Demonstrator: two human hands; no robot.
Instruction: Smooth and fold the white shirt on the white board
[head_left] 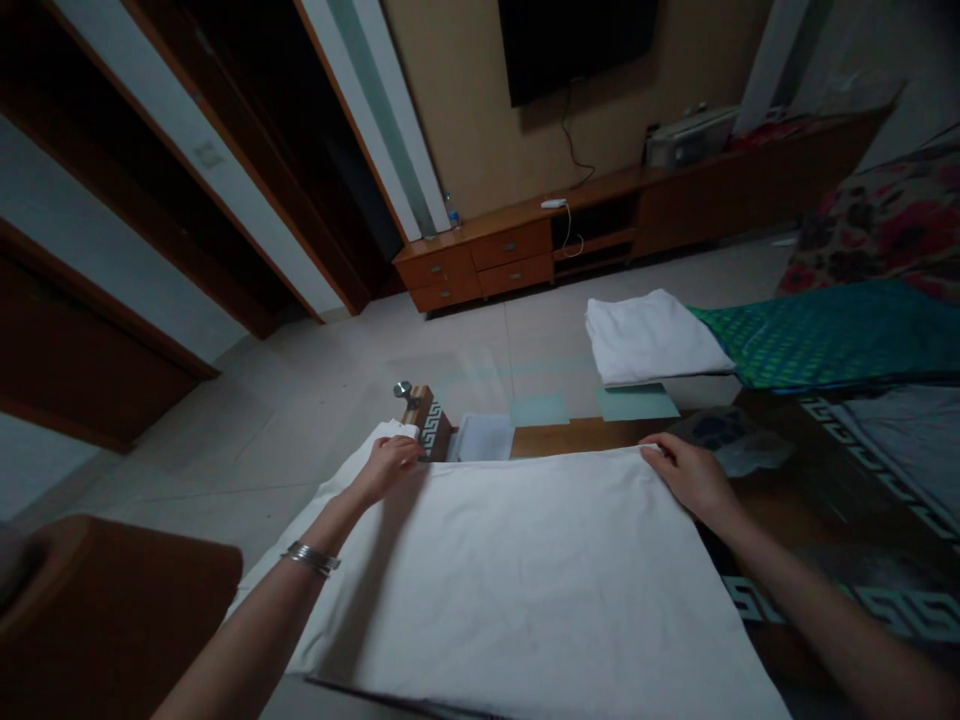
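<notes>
Plain white cloth [525,580], teal-green patterned fabric [832,335], and red-and-black floral bedding [877,225].

Head-worn view, facing forward and down

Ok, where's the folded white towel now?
The folded white towel lies on the tiled floor in the head view's upper right, beyond the right hand, beside the green patterned cloth.

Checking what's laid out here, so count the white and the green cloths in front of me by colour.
White: 2 (large white cloth, folded white towel)
Green: 1 (folded green patterned cloth)
Total: 3
Two pale teal squares on the floor are left out: I cannot tell whether they are cloth.
</notes>
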